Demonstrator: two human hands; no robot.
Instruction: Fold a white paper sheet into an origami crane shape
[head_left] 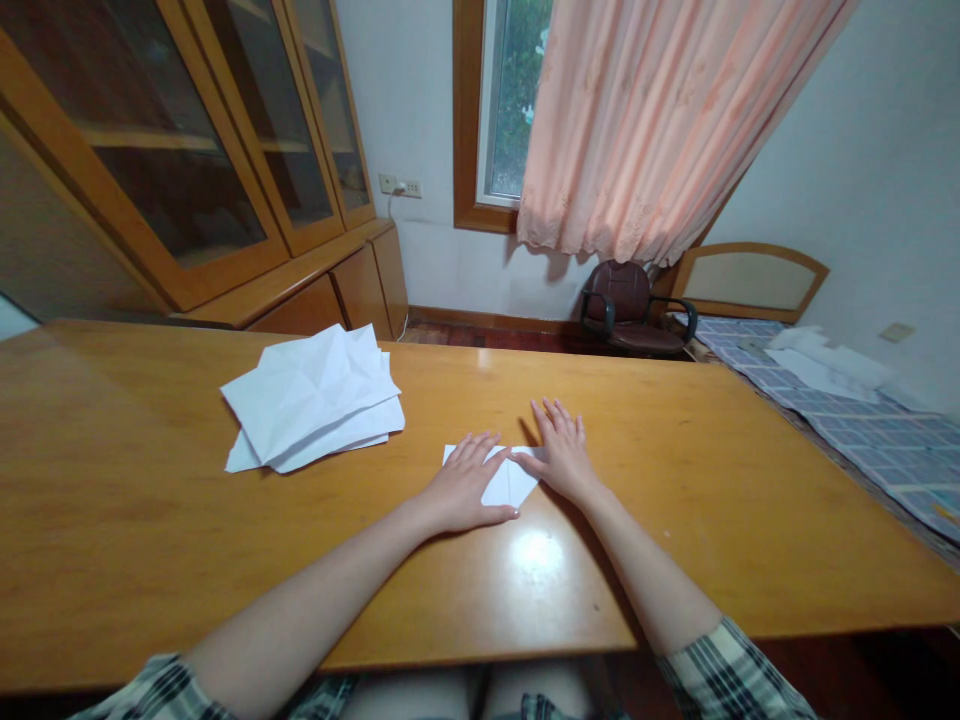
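A small folded piece of white paper point(509, 486) lies on the wooden table between my hands, with a crease down its middle and a point toward me. My left hand point(466, 484) rests flat over its left part, fingers stretched out and thumb near the lower point. On the right side, my right hand point(561, 452) has its fingers spread and raised a little, while its thumb touches the paper's upper right part. Parts of the paper are hidden under both hands.
A stack of creased white sheets point(315, 395) sits at the left on the wooden table point(705, 500). Beyond the table stand a glass-door cabinet point(225, 150), a brown armchair point(630, 305) and, at the right, a bed with a checked cover point(847, 400).
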